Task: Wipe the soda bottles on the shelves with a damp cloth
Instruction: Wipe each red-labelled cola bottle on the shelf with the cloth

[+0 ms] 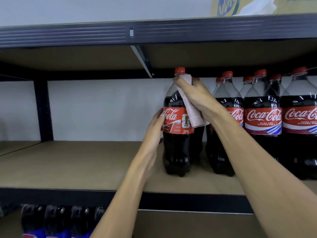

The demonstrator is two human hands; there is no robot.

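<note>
A large cola bottle [176, 145] with a red cap and red label stands upright on the brown shelf board [85, 165], left of the other bottles. My right hand [193, 93] grips a pale pink cloth [192, 110] and presses it against the bottle's neck and shoulder; the cloth hangs down over the label's right side. My left hand [155, 129] lies with straight fingers against the bottle's left side at label height. More cola bottles [262, 121] stand in rows to the right.
A dark metal shelf beam [154, 31] runs overhead, with a yellow box [226, 6] on top. A black upright post [42, 109] stands at the left. Dark bottles with blue labels [56, 222] show on the shelf below.
</note>
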